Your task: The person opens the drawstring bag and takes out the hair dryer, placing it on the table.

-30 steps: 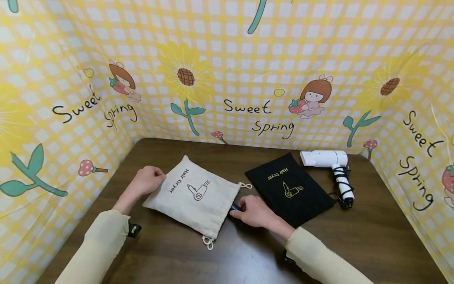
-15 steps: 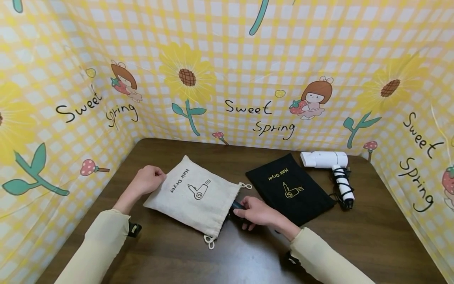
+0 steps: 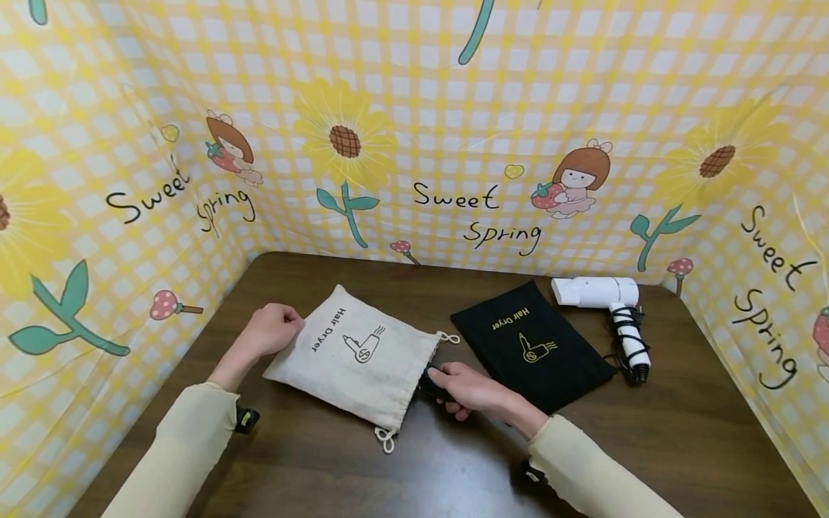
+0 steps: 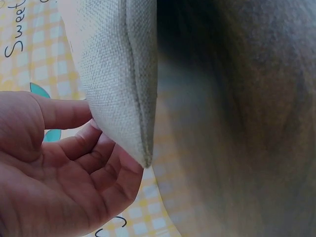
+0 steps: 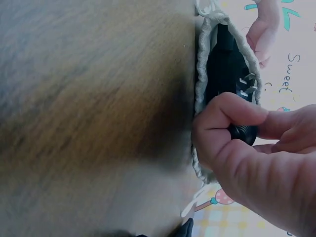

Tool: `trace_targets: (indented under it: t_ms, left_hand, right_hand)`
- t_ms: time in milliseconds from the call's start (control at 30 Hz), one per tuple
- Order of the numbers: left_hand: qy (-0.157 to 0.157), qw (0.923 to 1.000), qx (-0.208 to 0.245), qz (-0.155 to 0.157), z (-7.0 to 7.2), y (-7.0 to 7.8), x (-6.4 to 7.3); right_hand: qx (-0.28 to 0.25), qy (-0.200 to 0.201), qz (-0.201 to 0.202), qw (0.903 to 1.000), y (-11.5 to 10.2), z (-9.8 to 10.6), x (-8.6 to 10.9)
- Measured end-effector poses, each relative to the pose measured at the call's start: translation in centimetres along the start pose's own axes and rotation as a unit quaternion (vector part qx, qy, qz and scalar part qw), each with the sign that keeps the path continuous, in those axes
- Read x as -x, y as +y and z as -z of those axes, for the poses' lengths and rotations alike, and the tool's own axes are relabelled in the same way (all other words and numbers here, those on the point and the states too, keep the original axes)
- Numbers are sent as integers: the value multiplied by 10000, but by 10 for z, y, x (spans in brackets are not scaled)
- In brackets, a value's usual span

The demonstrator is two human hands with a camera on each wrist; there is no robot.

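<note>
A cream drawstring bag (image 3: 363, 381) printed "Hair Dryer" lies flat on the table, its mouth toward the right. My left hand (image 3: 272, 329) pinches the far-left edge of its closed end; in the left wrist view, the thumb and curled fingers meet at the cloth (image 4: 116, 74). At the mouth, my right hand (image 3: 476, 392) grips the end of a black hair dryer (image 3: 432, 385). Most of the dryer is inside the bag. The right wrist view shows its dark body (image 5: 222, 74) and metal plug prongs (image 5: 247, 85) within the opening.
A black "Hair Dryer" bag (image 3: 531, 374) lies flat beyond my right hand. Behind it rests a white hair dryer (image 3: 596, 291), its black cord wound round the handle. Yellow checked cloth (image 3: 414, 129) walls the table on the back and sides.
My right hand has shifted slightly right and its fingers now wrap further round the dark dryer end. Slightly more of that end shows at the bag's mouth. The left hand keeps its place.
</note>
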State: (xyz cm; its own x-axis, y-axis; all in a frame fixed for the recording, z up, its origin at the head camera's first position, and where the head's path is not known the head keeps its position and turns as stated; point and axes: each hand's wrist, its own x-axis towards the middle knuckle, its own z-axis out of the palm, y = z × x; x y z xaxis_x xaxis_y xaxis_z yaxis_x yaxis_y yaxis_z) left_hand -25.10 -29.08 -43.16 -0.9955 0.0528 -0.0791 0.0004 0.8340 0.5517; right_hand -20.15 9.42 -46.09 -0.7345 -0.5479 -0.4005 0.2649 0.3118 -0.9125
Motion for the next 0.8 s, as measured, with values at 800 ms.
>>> trace_targets:
  t_ms: [800]
  left_hand:
    - [92,9999,-70,35,-1,0,-1]
  right_hand:
    - [-397,119,411,9983,10,6,0]
